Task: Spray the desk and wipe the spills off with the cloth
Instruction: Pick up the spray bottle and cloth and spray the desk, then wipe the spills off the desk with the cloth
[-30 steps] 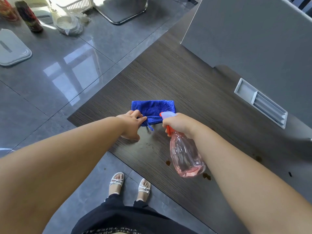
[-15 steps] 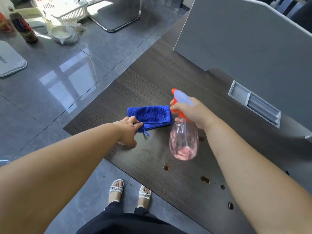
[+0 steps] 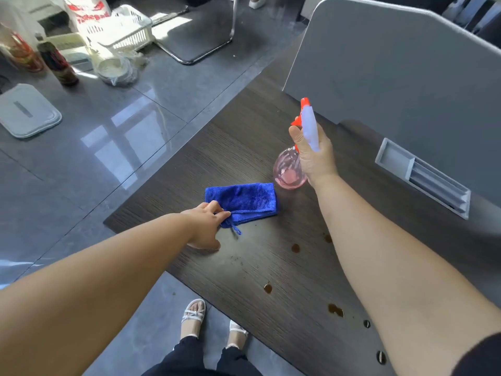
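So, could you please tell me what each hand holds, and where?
The right hand grips the spray bottle at its neck, under the trigger; the left hand pinches the cloth at its near corner.

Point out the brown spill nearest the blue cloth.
The round drop just below and right of the cloth; every other spill lies farther away across the desk.

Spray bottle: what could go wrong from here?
The spray bottle in the right hand aims toward the grey partition, not the brown spills nearer the person; a squeeze may miss them.
The left hand pinches only a corner of the blue cloth; that grip may drag it rather than wipe.
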Motion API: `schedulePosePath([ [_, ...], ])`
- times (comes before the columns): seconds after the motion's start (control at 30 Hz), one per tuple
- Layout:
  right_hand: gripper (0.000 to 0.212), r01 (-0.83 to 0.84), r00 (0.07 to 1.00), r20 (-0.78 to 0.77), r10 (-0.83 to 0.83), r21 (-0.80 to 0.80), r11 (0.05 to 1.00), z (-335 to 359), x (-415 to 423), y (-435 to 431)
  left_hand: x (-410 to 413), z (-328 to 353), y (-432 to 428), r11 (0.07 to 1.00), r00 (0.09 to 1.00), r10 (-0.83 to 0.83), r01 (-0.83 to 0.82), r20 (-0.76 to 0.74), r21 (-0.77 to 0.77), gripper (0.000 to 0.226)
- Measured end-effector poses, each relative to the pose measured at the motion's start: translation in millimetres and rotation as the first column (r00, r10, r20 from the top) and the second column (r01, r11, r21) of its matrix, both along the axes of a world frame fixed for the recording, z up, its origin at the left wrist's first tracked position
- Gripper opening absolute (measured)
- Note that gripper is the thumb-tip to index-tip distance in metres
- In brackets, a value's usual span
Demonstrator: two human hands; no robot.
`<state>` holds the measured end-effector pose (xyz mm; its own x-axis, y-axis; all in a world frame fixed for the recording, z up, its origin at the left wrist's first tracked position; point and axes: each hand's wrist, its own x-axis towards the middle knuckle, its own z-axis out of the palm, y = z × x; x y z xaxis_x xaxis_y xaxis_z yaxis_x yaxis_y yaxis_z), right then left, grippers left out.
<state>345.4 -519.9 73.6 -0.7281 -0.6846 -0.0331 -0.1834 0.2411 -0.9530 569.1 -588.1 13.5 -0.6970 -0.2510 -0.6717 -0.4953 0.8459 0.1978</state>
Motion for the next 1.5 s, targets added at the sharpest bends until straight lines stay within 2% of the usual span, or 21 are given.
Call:
schedulePosePath([
  [0.13, 0.044, 0.027, 1.000, -0.009, -0.027, -0.038, 0.999, -19, -2, -3, 1, -4, 0, 0.999, 0.999, 0.033, -0.033, 0.003, 0.011, 0.083],
  [0.27, 0.038, 0.057, 0.997, -0.050, -0.053, 0.087, 0.995, -37, -8, 4, 3, -5, -1, 0.999, 1.000, 0.029, -0.029, 0.003, 0.017, 0.084],
  [0.4, 0.072, 0.141, 0.984, -0.144, -0.107, 0.254, 0.957, -60, -6, 16, 3, -6, -1, 0.999, 1.000, 0.029, -0.029, -0.003, 0.017, 0.084],
  [0.47, 0.077, 0.136, 0.984, -0.151, -0.093, 0.302, 0.944, -63, -8, 15, 3, -6, 0, 1.000, 1.000, 0.028, -0.028, -0.004, 0.014, 0.084],
  [0.63, 0.069, -0.066, 0.998, 0.014, 0.064, 0.247, 0.967, -60, -15, -4, 3, -7, -1, 0.999, 1.000, 0.031, -0.031, -0.001, 0.011, 0.083],
  [0.77, 0.081, -0.091, 0.995, 0.056, 0.079, 0.269, 0.959, -69, -6, -5, 3, -6, 0, 0.999, 0.999, 0.039, -0.039, -0.006, 0.011, 0.083],
  [0.83, 0.073, 0.040, 0.999, -0.021, -0.035, 0.355, 0.934, -77, 9, 8, 4, -6, 1, 0.999, 0.999, 0.041, -0.041, -0.010, 0.011, 0.083],
  [0.9, 0.052, 0.161, 0.978, -0.195, -0.075, 0.474, 0.866, -84, 22, 22, 5, -7, 1, 0.999, 0.999, 0.036, -0.036, -0.016, 0.007, 0.083],
  [0.97, 0.045, 0.098, 0.969, -0.240, 0.064, 0.606, 0.789, -88, 30, 30, 5, -7, 1, 0.999, 0.999, 0.039, -0.039, -0.023, 0.002, 0.083],
  [1.03, 0.040, -0.019, 0.970, -0.168, 0.178, 0.673, 0.739, -89, 32, 29, 6, -8, 1, 0.999, 0.999, 0.043, -0.044, -0.031, -0.005, 0.083],
  [1.1, 0.033, -0.086, 0.979, -0.083, 0.186, 0.661, 0.745, -87, 35, 24, 7, -11, 3, 0.999, 0.998, 0.042, -0.043, -0.043, -0.013, 0.084],
  [1.23, 0.020, -0.168, 0.979, 0.194, 0.070, 0.554, 0.815, -77, 40, 18, 13, -13, 5, 0.998, 0.996, 0.059, -0.060, -0.071, -0.003, 0.085],
  [1.37, 0.020, -0.172, 0.945, 0.326, 0.012, 0.466, 0.868, -66, 50, 29, 18, -8, 1, 0.976, 0.950, 0.211, -0.193, -0.229, 0.097, 0.066],
  [1.43, 0.011, -0.104, 0.940, 0.340, -0.040, 0.397, 0.912, -56, 54, 37, 22, -5, 0, 0.931, 0.864, 0.363, -0.317, -0.349, 0.182, 0.050],
  [1.5, 0.006, -0.023, 0.977, 0.207, -0.051, 0.343, 0.939, -40, 54, 46, 27, -1, -2, 0.884, 0.775, 0.467, -0.413, -0.425, 0.217, 0.039],
])
